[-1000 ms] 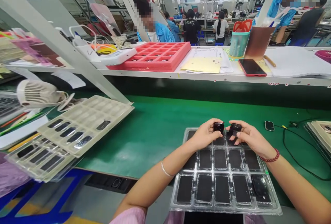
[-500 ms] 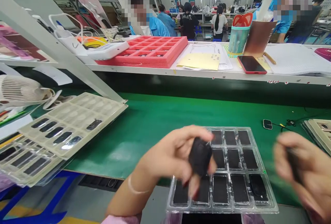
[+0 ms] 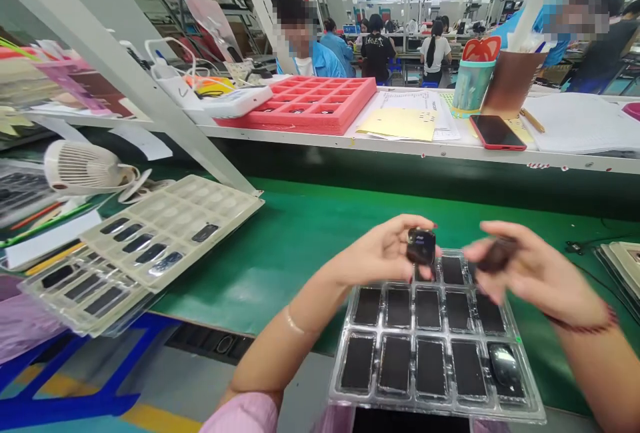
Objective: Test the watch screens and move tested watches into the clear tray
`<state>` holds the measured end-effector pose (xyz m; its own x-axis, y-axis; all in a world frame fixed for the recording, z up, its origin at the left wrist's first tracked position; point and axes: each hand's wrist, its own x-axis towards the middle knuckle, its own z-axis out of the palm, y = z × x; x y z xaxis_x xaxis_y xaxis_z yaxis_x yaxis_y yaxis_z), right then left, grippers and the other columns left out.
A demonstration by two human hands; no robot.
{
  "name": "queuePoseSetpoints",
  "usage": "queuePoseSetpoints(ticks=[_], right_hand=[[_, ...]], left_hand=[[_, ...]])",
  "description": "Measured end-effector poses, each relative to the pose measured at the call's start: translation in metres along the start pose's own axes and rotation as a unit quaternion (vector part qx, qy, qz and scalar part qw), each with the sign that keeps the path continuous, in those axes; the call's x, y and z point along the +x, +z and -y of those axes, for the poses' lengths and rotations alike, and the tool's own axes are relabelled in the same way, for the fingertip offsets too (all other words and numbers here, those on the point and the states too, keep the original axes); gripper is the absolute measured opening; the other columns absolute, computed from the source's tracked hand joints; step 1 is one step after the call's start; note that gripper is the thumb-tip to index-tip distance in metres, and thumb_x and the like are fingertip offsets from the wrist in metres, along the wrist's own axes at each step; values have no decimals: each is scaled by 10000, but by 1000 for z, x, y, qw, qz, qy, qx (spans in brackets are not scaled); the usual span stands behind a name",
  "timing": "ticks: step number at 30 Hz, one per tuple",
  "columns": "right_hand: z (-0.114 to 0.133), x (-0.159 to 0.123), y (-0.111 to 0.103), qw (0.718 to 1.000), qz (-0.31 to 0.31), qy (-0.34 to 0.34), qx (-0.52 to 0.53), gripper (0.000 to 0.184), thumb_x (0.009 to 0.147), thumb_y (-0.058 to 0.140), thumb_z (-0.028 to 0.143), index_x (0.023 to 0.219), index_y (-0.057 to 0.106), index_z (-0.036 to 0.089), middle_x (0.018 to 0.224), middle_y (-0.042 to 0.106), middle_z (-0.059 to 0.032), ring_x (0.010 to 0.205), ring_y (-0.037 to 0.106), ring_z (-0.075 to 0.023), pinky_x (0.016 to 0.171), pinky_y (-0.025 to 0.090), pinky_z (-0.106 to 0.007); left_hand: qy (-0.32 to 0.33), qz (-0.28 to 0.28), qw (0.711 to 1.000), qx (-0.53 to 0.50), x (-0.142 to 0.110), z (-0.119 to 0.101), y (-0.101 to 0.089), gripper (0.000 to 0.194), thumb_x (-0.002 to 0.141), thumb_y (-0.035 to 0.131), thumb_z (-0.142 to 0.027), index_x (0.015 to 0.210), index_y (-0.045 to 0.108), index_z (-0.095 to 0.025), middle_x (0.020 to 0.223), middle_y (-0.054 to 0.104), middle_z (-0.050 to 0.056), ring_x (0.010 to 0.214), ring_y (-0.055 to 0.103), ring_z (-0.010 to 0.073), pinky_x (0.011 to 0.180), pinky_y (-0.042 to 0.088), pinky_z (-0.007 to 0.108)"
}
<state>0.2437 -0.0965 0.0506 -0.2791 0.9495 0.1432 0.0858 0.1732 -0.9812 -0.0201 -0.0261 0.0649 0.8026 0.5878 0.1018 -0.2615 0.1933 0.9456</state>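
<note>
My left hand (image 3: pixel 395 250) is closed on a small black square smartwatch without a strap (image 3: pixel 421 246), its glossy screen facing me with faint marks on it. Above the right part of a clear plastic tray (image 3: pixel 435 406), my right hand (image 3: pixel 530 263) has its fingers closed on a dark, smeared object (image 3: pixel 497 254) whose kind I cannot make out. Black rectangular pads line the tray's pockets. In the near right pocket lies a glossy black watch-like piece (image 3: pixel 504 365). Both hands hide part of the tray's far row.
Beige trays (image 3: pixel 200 186) with dark pieces lie at the left beside a white fan (image 3: pixel 83 166). On the shelf stand a red foam tray (image 3: pixel 350 120), a phone (image 3: pixel 498 132) and a teal cup (image 3: pixel 473 83). More trays (image 3: pixel 623 263) are stacked at the right. People sit beyond.
My left hand has lifted away from the near pockets and turned the smartwatch's screen towards me. My right hand has swung left over the tray. The small device lying behind it no longer shows.
</note>
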Motion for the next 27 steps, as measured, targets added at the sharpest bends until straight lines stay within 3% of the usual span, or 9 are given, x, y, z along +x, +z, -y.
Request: queuePoseSetpoints(ticks=[3, 5, 7, 11, 27], right_hand=[[-15, 22, 4, 999, -2, 22, 24, 436, 894, 633, 387, 1304, 530, 276, 1226, 660, -113, 836, 698, -217, 627, 600, -352], [-32, 34, 8, 998, -30, 49, 30, 331, 912, 581, 379, 1198, 587, 212, 1095, 707, -118, 699, 682, -169, 563, 569, -307], [-47, 40, 12, 996, -53, 66, 25, 296, 910, 557, 370, 1135, 609, 185, 1005, 721, -107, 612, 655, -142, 530, 546, -289], [-62, 40, 17, 995, -58, 73, 24, 356, 850, 605, 297, 1189, 579, 193, 1063, 698, -101, 694, 681, -154, 592, 567, -304], [-67, 35, 19, 996, -40, 77, 4, 378, 864, 588, 257, 1233, 540, 189, 1138, 692, -142, 740, 697, -183, 661, 595, -379]], left_hand=[[-27, -108, 988, 109, 32, 29, -7, 422, 751, 727, -236, 1146, 598, -165, 963, 665, 70, 729, 675, 140, 599, 487, 211], [-49, -140, 979, 143, 43, 47, -11, 274, 798, 666, -272, 1026, 628, -125, 849, 647, 45, 652, 643, 118, 594, 486, 226], [-62, -139, 976, 152, 46, 59, -13, 234, 805, 646, -282, 975, 631, -121, 804, 636, 31, 628, 625, 113, 611, 493, 245], [-60, -139, 974, 170, 43, 70, -17, 300, 741, 677, -176, 1033, 617, -145, 895, 660, 37, 691, 629, 111, 688, 505, 263], [-49, -160, 974, 151, 41, 78, -23, 355, 708, 628, -92, 1054, 587, -157, 872, 657, 36, 718, 608, 119, 715, 520, 286]])
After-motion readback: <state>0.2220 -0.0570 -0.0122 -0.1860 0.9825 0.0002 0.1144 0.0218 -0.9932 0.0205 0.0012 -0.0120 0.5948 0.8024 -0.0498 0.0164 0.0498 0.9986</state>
